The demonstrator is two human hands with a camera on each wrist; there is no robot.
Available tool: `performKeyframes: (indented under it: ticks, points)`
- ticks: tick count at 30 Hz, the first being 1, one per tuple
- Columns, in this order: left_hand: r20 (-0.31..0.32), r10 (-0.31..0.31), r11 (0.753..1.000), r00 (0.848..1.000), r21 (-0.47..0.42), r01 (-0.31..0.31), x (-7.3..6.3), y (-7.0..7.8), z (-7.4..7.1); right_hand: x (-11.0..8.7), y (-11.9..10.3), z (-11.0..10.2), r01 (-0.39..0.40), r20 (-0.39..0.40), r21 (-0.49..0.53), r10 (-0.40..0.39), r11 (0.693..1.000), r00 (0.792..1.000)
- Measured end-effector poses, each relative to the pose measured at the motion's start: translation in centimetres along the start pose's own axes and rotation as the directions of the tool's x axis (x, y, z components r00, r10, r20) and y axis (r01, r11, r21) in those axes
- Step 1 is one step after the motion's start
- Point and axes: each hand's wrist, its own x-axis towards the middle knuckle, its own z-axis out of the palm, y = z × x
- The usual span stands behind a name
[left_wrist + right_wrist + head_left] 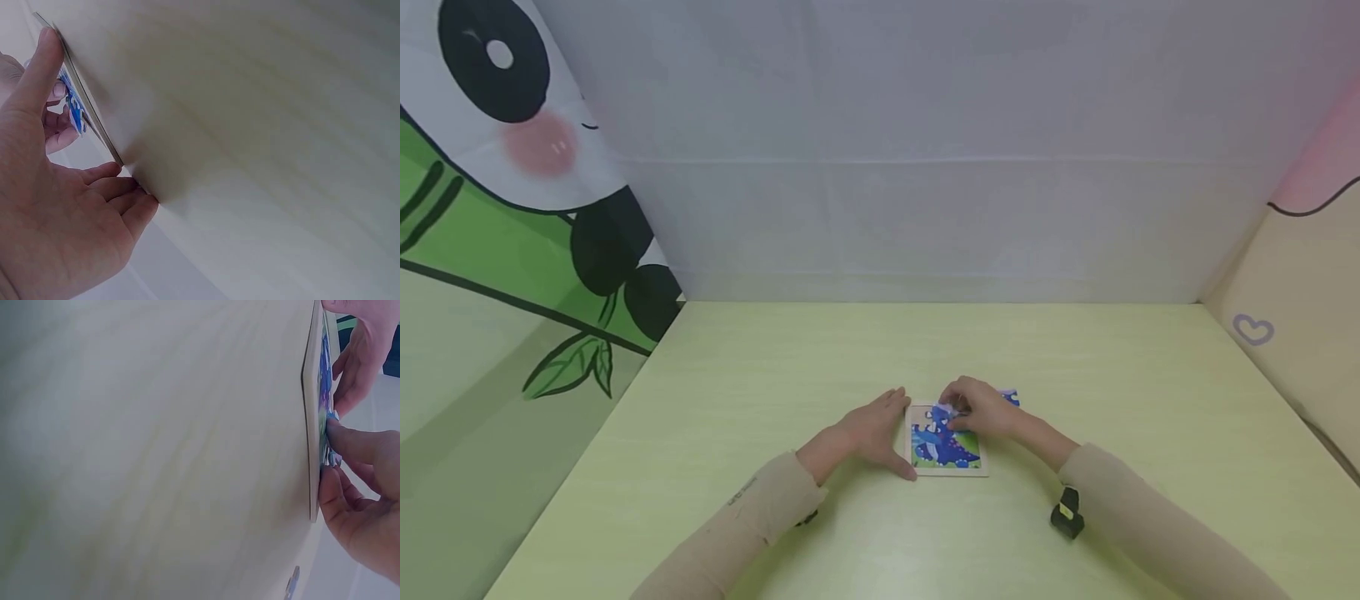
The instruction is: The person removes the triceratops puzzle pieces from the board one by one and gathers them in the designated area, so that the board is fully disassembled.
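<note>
A small jigsaw puzzle in a pale frame [951, 472] lies on the table, showing a blue dinosaur on green. My left hand [877, 429] is spread along its left side, thumb at the near corner and fingertips by the far corner. Above the puzzle's upper part, my right hand [981, 406] pinches a blue puzzle piece [76, 112] between thumb and fingers. That piece tilts against the board in the left wrist view, and the fingers cover part of it. Bare backing shows at the puzzle's upper left.
Another blue puzzle piece [1011, 397] lies on the table just beyond my right hand, partly hidden by it. The pale yellow table [760, 358] meets a white cloth wall [880, 225] at the back. Printed panels stand on the left and right.
</note>
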Motion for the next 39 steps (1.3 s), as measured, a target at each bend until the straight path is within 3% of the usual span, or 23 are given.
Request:
performKeyframes:
  ticks: [7,18,30,39]
  points:
    - [0.006,-0.014,1.0,1.0,0.003,0.014,0.0,0.3,-0.1,-0.1,-0.2,-0.1,0.013,0.011,-0.019,-0.013,1.0,1.0]
    - [0.0,-0.012,1.0,1.0,-0.006,0.012,-0.1,0.3,-0.1,0.0,-0.3,-0.9,0.136,0.067,-0.113,-0.129,0.984,0.989]
    - [0.007,-0.011,1.0,1.0,0.006,0.011,0.0,0.1,-0.1,-0.6,-0.3,-0.9,0.122,0.004,-0.059,-0.122,0.991,0.993]
    - [0.009,-0.01,1.0,1.0,0.002,0.01,0.1,0.1,0.0,-1.7,0.2,-2.2,0.11,-0.012,-0.07,-0.111,0.991,0.994]
